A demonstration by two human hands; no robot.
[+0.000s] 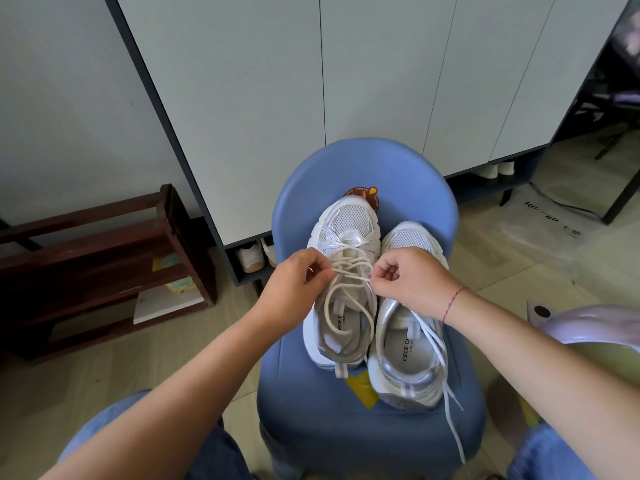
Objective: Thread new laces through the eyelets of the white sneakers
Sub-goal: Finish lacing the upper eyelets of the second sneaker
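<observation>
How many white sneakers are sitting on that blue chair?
2. The left sneaker is on the chair, its cream lace pinched by the left hand and right hand; the right sneaker sits beside it. More shoes lie half-hidden under the cabinet.

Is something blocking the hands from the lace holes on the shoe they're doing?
Nothing visible is in the way. The left hand and right hand both pinch the cream lace right over the eyelets of the left sneaker. The right sneaker lies beside it, not between.

Both hands [349, 282] pinch cream lace [349, 271] over left sneaker [343, 230].
</observation>
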